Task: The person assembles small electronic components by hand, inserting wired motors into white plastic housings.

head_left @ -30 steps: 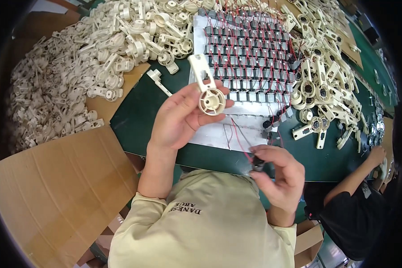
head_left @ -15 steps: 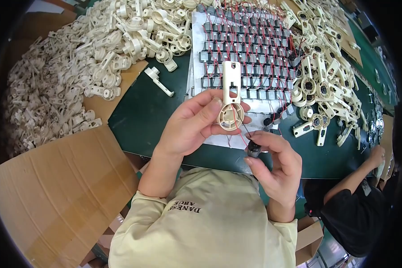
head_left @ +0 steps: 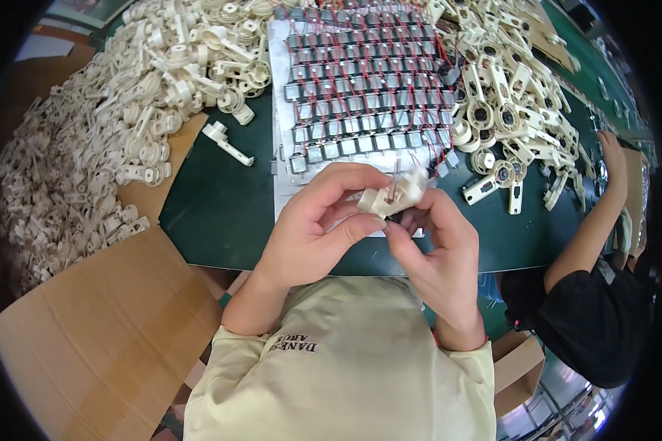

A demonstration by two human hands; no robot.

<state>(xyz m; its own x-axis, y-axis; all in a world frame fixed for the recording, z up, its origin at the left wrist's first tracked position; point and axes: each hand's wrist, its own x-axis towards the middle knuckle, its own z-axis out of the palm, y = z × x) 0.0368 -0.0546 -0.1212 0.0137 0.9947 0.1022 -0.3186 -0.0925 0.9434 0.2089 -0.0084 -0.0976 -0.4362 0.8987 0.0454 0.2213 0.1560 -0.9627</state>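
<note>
In front of my chest, a cream plastic housing (head_left: 379, 203) is tilted between both hands, its upper end blurred by motion. My left hand (head_left: 309, 228) is closed on the housing's left side, thumb along the lower edge. My right hand (head_left: 441, 253) is closed at its right side. A small black motor (head_left: 396, 217) shows only in part under the housing, at my right fingertips. Just beyond stands a white sheet (head_left: 281, 110) bearing rows of grey motors (head_left: 346, 126) with red wires.
Loose cream housings (head_left: 176, 81) are heaped at the left beside an open cardboard box (head_left: 103, 323). One housing (head_left: 228, 144) lies alone on the green table (head_left: 213, 213). Housings with black motors (head_left: 504, 117) are piled at the right. A co-worker's arm (head_left: 592, 213) reaches in there.
The housing has gone from upright to tilted, and my right hand has brought the black motor up against it. The view has shifted, and the co-worker's arm has moved farther up the table.
</note>
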